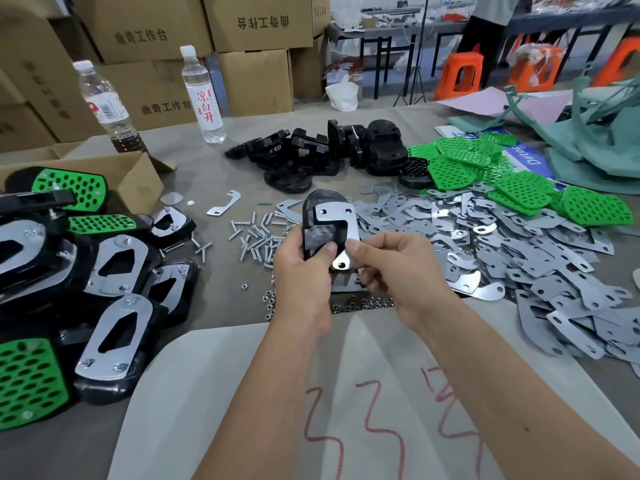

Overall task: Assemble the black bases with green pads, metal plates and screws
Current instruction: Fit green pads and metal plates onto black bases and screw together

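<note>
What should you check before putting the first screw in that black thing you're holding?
1. Black base held firmly by the left hand: ok.
2. Metal plate lying on the base, right hand pinching its lower end: ok.
3. Plate holes lined up with the base's holes: cannot tell.
4. Green pad fitted on the base's other side: cannot tell, hidden.
5. Screws lying loose on the table close behind the hands: ok.
6. A hand free to pick up a screw: not ok, both are busy.
</note>
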{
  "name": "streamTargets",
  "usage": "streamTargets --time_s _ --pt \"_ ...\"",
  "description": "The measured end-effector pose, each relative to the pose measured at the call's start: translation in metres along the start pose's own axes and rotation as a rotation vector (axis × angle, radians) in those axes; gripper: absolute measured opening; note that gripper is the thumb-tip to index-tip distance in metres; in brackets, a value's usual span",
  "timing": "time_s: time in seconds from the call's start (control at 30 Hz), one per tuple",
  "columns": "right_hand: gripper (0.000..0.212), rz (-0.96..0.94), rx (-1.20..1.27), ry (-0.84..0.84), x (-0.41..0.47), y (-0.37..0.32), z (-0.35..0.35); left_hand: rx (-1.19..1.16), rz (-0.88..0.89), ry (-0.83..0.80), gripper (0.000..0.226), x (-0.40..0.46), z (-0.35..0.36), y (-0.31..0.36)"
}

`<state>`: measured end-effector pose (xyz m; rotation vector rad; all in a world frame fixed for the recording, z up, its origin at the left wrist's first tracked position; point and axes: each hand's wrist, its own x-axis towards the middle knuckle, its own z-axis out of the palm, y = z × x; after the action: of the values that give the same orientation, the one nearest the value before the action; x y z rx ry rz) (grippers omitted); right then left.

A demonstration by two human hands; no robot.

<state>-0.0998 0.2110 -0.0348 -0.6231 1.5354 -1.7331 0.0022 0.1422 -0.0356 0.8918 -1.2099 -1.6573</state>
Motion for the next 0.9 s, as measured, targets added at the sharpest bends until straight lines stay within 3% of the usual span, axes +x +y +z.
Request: streamTargets --time_s 0.13,0.33,0.57,0.9 --pt "0.021 0.116 0.040 -0.077 0.0018 -0.0040 -0.0041 0.029 0.007 -0.019 0.032 -0.0021 -0.0015 0.0013" --pt "0.020 0.090 -0.002 -0.103 0.0010 -0.0025 -0.0050 -0.012 -0.030 -0.077 0.028 -0.0020 -0.0049 0.0061" --pt "0.020 0.091 -0.037 -0.114 -0.0009 -0.0041 -0.0032 0.005 -0.016 0.056 0.013 0.0006 -0.0044 0.0056" --pt "0.024 0.023 -0.136 -0.091 -0.0041 0.0008 0.0024 0.096 0.094 0.121 0.023 0.0051 -0.0081 -0.0026"
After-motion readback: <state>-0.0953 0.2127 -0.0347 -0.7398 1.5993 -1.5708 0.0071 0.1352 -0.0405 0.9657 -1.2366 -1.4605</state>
